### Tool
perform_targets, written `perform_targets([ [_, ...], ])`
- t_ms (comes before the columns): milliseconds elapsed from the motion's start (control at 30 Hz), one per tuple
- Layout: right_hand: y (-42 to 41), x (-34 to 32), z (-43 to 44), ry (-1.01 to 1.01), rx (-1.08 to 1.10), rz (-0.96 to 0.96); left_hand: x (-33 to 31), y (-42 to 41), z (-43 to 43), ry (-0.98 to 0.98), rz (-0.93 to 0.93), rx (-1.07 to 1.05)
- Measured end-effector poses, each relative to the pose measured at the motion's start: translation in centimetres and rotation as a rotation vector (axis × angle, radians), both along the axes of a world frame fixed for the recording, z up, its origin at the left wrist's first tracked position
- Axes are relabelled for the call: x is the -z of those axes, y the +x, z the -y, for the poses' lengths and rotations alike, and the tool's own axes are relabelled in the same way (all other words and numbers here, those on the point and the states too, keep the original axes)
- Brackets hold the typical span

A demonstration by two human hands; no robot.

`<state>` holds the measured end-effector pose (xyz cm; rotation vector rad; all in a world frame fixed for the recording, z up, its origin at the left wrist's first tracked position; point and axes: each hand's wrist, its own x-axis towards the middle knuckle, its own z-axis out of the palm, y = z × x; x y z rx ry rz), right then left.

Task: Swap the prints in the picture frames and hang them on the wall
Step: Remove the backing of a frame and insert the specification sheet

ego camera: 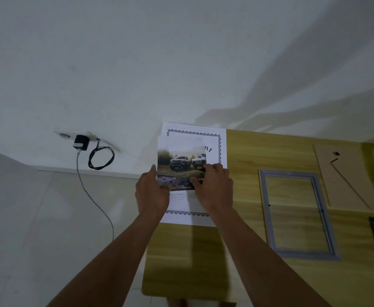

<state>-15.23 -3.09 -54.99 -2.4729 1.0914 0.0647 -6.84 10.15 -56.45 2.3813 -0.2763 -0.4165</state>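
Squarely between left hand point(151, 193) and right hand point(215, 189), truck print point(179, 165), its side edges in both grips

Truck print point(181, 161) atop bordered print point(212, 144)

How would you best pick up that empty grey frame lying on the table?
Its near short rail, from the person's side. The grey frame lies flat on the table with thin rails, so fingertips would probably have to lift that closest edge, then pinch it. The right hand is nearer, but it now pinches the car print.
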Motion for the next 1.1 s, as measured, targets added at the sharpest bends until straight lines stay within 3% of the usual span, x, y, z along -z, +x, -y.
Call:
perform_targets([
  [467, 0.6, -0.6, -0.1, -0.044, -0.024, -0.086, -1.0, 0.8, -1.0, -0.036, 0.011, -0.092],
  [633, 0.5, -0.9, -0.1, -0.026, -0.019, -0.076, -1.7, 0.6, -0.7, -0.016, 0.110, -0.073],
  [733, 1.1, -1.8, -0.6, 0.083, 0.017, 0.091, -3.0, 0.0, -0.3, -0.102, 0.148, -0.048],
  [867, 2.9, -5.1, -1.2, 0.407, 0.173, 0.389, -4.8, -1.3, 0.2, -0.207, 0.227, 0.068],
  [1100, 2.9, -8.2, 1.1, 0.304, 0.303, 0.441, -6.6, -3.9, 1.3, -0.391, 0.187, 0.173],
])
